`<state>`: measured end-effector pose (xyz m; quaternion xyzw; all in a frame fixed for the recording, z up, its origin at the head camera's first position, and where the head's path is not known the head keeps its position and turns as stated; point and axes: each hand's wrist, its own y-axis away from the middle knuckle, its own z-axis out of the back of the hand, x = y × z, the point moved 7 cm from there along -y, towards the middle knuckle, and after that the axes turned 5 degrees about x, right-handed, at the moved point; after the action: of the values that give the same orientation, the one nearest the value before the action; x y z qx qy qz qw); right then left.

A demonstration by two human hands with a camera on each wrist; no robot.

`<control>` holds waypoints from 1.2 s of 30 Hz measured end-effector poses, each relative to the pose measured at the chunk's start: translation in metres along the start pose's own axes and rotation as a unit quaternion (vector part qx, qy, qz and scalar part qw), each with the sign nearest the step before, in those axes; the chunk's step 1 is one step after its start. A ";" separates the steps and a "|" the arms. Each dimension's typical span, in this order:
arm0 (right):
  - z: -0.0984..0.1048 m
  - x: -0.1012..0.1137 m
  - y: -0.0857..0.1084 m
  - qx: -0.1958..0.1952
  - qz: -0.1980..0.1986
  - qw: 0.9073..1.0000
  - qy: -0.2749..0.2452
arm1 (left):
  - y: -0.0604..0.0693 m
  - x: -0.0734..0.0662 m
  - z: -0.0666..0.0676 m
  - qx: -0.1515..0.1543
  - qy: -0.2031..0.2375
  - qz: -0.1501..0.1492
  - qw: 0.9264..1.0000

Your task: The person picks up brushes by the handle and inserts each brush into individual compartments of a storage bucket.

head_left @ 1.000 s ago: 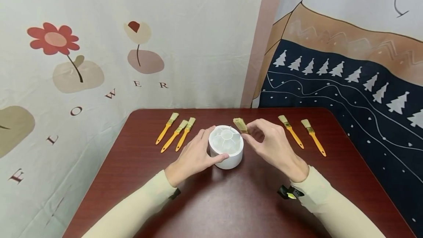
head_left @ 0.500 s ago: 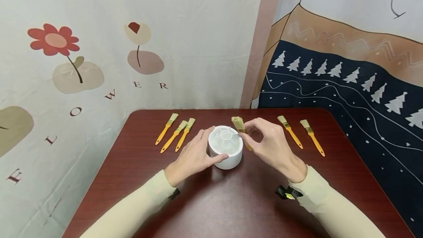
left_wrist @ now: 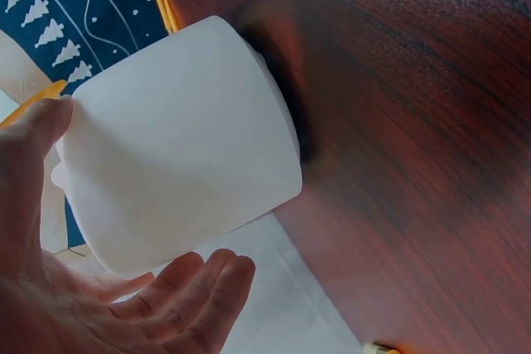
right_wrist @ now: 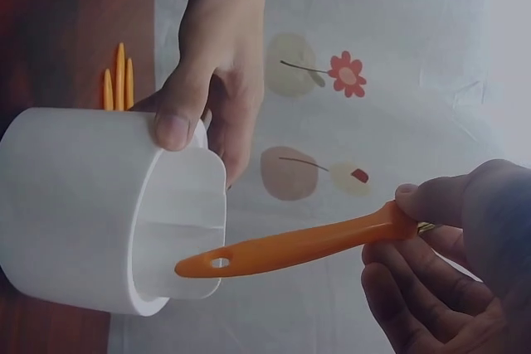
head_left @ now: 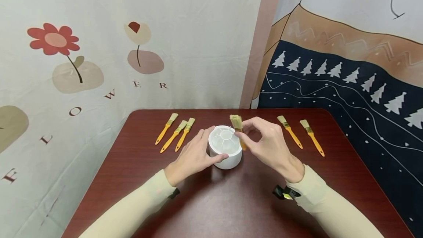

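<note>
A white round holder with a divided insert stands on the table. My left hand grips it, thumb at the near side and fingers round the left; the left wrist view shows the thumb at the rim of the white holder. My right hand pinches a paintbrush near its metal band, bristles up. In the right wrist view the brush's orange handle points down at the holder's opening, its tip in front of the insert; whether it is inside, I cannot tell.
Three brushes lie at the table's back left. Two more, a nearer one and a farther-right one, lie at the back right. Printed cloths hang behind the table.
My right hand has shifted slightly left with the brush, which has turned more upright and stands over the holder's right rim. The left hand has kept its grip on the holder.
</note>
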<state>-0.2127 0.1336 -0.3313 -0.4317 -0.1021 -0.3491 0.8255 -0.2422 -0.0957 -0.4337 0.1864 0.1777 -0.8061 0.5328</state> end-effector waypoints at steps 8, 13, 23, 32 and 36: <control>0.000 0.007 -0.003 -0.019 0.007 1.000 0.005 | 0.000 0.000 -0.001 0.000 -0.003 -0.003 1.000; -0.003 0.007 -0.003 -0.021 0.008 1.000 0.002 | -0.001 0.001 -0.001 -0.005 -0.006 -0.005 1.000; -0.010 0.005 -0.003 -0.022 0.011 1.000 -0.008 | 0.000 0.000 -0.001 -0.003 -0.009 -0.007 1.000; -0.019 0.000 -0.001 -0.002 0.012 1.000 -0.019 | 0.001 0.000 -0.001 0.000 -0.002 -0.005 1.000; -0.025 -0.003 0.001 0.001 0.028 0.999 -0.019 | 0.001 0.000 -0.001 0.003 0.003 -0.004 1.000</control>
<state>-0.2178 0.1159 -0.3482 -0.4400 -0.1055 -0.3174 0.8334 -0.2416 -0.0958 -0.4348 0.1898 0.1776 -0.8081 0.5286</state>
